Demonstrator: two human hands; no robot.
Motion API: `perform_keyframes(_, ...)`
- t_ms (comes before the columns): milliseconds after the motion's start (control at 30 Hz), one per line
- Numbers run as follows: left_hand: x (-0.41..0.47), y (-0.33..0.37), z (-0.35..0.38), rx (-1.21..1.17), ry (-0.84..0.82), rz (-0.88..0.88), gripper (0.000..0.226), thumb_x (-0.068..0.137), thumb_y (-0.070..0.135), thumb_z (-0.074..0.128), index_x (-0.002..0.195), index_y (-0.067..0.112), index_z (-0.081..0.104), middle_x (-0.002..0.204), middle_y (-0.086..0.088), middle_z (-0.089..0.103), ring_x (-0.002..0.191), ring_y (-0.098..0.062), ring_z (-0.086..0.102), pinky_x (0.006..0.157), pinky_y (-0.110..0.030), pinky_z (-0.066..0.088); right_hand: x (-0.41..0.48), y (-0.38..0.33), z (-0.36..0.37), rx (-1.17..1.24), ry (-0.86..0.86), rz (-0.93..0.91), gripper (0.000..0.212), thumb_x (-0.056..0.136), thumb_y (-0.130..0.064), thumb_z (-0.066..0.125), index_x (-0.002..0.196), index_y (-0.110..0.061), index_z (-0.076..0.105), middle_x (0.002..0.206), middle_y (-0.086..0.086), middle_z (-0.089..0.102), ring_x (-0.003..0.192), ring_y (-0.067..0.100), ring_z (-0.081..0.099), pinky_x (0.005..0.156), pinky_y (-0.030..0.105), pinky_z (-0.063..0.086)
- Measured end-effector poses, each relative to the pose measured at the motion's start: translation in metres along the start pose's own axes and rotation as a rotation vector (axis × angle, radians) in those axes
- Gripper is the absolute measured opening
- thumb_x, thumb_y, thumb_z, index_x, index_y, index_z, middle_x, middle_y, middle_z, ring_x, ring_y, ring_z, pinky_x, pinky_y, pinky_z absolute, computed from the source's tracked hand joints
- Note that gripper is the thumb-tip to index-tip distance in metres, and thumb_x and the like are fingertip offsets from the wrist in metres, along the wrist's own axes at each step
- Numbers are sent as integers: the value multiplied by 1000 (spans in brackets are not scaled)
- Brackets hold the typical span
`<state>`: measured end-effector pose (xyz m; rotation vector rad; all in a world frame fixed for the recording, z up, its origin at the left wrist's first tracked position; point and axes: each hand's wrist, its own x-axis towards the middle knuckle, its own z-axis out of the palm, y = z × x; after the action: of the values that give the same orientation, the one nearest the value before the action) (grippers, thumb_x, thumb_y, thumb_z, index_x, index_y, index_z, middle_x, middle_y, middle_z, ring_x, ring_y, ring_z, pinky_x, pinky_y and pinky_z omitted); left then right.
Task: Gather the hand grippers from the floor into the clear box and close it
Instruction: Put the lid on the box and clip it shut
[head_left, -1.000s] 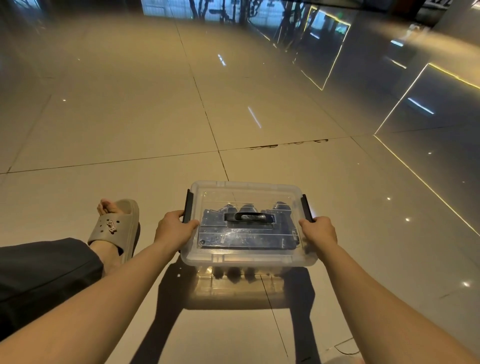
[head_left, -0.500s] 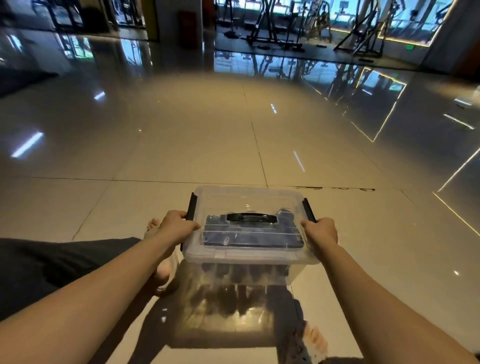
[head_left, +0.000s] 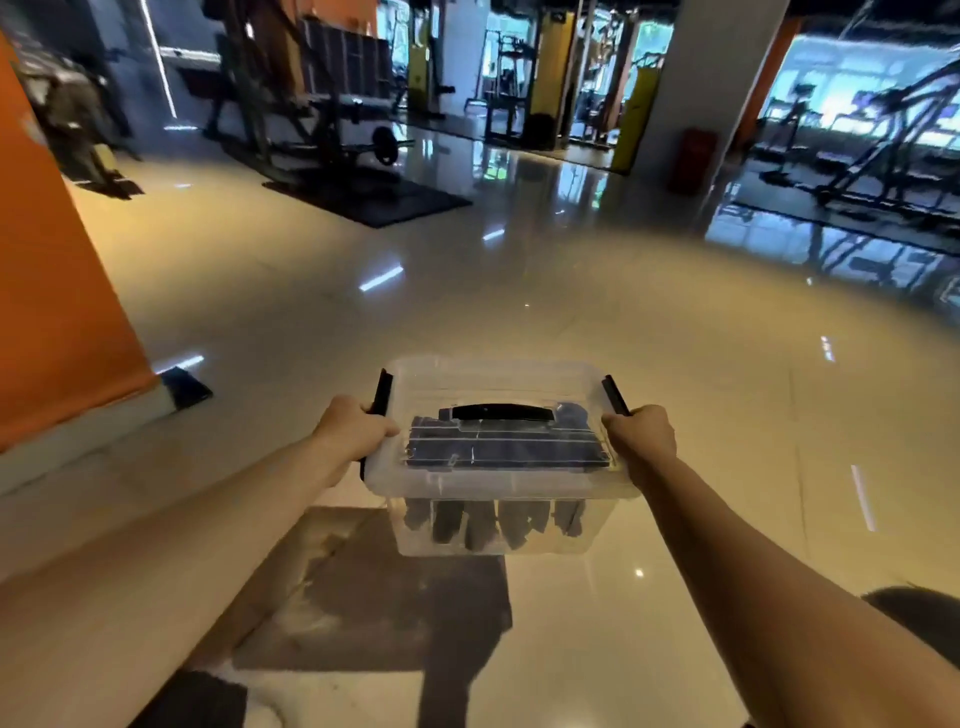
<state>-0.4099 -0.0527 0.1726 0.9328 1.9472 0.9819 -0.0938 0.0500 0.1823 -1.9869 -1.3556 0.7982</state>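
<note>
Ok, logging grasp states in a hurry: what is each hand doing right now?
Left hand: closed on the left side of the clear box, at its black latch.
Right hand: closed on the box's right side.

Two bare forearms reach in from the lower corners, with no sleeves, cuffs, watch, bracelet or rings showing on either one. The left hand (head_left: 353, 427) and the right hand (head_left: 641, 434) wear no gloves, and their fingers are mostly out of sight from this angle. At the lower right edge a rounded patch of dark fabric (head_left: 914, 616) shows beside the right forearm; what garment it belongs to cannot be told.
</note>
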Motion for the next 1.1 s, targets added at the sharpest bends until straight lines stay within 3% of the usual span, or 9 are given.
perform_keyframes(200,26,-82,-141,-42,233,-125,19,89,21,76,83,20,58,92,-7,67,77,-18,63,66,-30,50,-35,-105,159,-7,-220,-156,29,93,-23,65,114,-4,62,96,12,64,83,29,61,69,31,45)
perform_keyframes(333,39,-122,-220,-14,413,-195,23,93,15,70,75,14,55,75,-6,60,64,-17,57,53,-27,40,-57,-149,261,16,-368,-226,22,91,-23,67,99,-2,66,74,4,60,65,19,58,54,25,41)
perform_keyframes(467,48,-165,-281,-8,537,-357,29,94,11,64,68,12,50,67,-6,53,58,-18,52,50,-27,36,-82,-194,359,32,-580,-278,13,94,-22,65,97,-10,63,78,3,62,70,19,60,69,32,48)
perform_keyframes(600,57,-215,-320,-98,650,-478,3,91,6,65,90,4,67,81,-11,64,74,-26,61,64,-36,48,-108,-219,450,30,-737,-331,15,95,-27,63,97,-12,65,87,8,70,78,24,68,68,36,56)
perform_keyframes(700,71,-246,-345,-181,749,-516,15,93,8,64,106,5,70,94,-13,69,85,-31,64,82,-45,53,-125,-227,509,-6,-778,-385,16,96,-25,59,85,-15,65,83,11,71,71,23,67,63,33,55)
perform_keyframes(833,99,-276,-367,-262,818,-587,33,93,-1,62,124,8,67,101,-13,68,92,-36,64,90,-51,56,-133,-237,568,-14,-829,-446,14,100,-21,56,89,-18,64,73,1,64,65,14,61,56,27,47)
perform_keyframes(933,112,-297,-373,-306,856,-635,43,92,-4,61,132,10,64,90,-5,64,90,-40,65,89,-57,57,-133,-247,606,-29,-854,-529,10,100,-17,56,97,-21,65,72,-5,64,62,11,62,55,26,48)
perform_keyframes(1100,134,-320,-372,-312,923,-618,53,94,-5,58,143,15,57,104,-8,62,77,-26,61,84,-47,58,-127,-254,654,-46,-862,-582,16,101,-20,55,111,-19,67,78,-4,64,64,10,60,56,25,44)
